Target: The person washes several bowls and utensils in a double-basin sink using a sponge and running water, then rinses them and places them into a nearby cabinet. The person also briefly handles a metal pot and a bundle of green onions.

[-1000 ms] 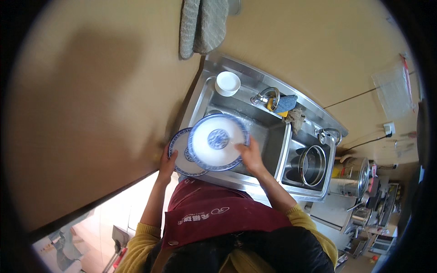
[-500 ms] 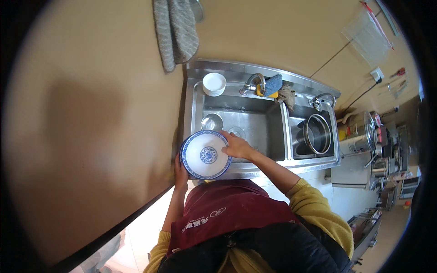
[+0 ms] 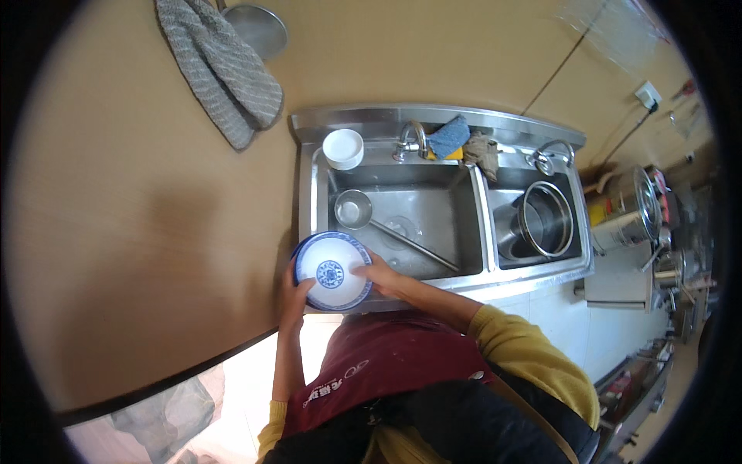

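Note:
I hold a blue-and-white bowl [image 3: 331,267] between my two hands over the front left edge of the sink. A second blue rim shows at its left side, so it looks like a stack of bowls. My left hand [image 3: 292,300] grips the left side, its thumb hooked over the rim. On the right side my right hand [image 3: 384,278] grips it, thumb inside and fingers hidden beneath. Just beyond the bowls, a metal ladle [image 3: 413,246] lies in the left sink basin [image 3: 456,209], its handle slanting toward the near right.
Small white bowls [image 3: 343,147] are stacked on the back left ledge. Behind the basin stand a faucet [image 3: 411,141], a blue cloth [image 3: 448,138] and a brownish rag [image 3: 482,152]. A metal pot [image 3: 547,220] sits in the right basin. A grey towel [image 3: 224,73] hangs on the wall.
My left thumb has come over the bowl's rim; before, that hand was mostly underneath. The view has shifted, and the ladle's handle, earlier largely hidden, now shows.

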`<state>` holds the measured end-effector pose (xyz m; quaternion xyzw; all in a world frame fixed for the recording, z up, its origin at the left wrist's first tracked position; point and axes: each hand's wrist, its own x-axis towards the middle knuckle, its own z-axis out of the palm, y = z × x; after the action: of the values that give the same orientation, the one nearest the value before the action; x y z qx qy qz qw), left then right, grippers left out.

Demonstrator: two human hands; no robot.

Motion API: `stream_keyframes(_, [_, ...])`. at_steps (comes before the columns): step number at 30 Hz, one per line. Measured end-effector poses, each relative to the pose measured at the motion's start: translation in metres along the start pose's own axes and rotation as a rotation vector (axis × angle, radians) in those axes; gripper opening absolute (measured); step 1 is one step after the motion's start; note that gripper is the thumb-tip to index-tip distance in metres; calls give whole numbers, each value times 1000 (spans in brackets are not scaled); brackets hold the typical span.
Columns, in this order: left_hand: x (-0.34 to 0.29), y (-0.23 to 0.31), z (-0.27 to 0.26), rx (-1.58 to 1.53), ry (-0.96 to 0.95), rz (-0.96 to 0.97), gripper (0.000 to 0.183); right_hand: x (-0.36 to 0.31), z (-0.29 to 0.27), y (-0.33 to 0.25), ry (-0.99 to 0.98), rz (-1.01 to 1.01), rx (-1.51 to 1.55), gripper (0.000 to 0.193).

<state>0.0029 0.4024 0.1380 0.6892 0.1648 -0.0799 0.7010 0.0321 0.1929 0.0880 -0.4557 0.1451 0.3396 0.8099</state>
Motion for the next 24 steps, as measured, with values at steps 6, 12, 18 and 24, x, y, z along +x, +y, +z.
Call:
stream_keyframes(6, [-10, 115, 112, 1106, -23, 181, 74, 0, -45, -3, -318, 236, 569, 55])
stream_keyframes(12, [-33, 159, 218, 1347, 53, 395, 76, 1, -72, -30, -566, -5, 532, 52])
stream_keyframes(18, [-48, 157, 247, 1413, 122, 416, 75, 4, -73, -43, -542, 57, 628, 53])
stream_keyframes(24, [-74, 152, 211, 1228, 206, 353, 75, -41, -77, -48, -398, 143, 505, 56])
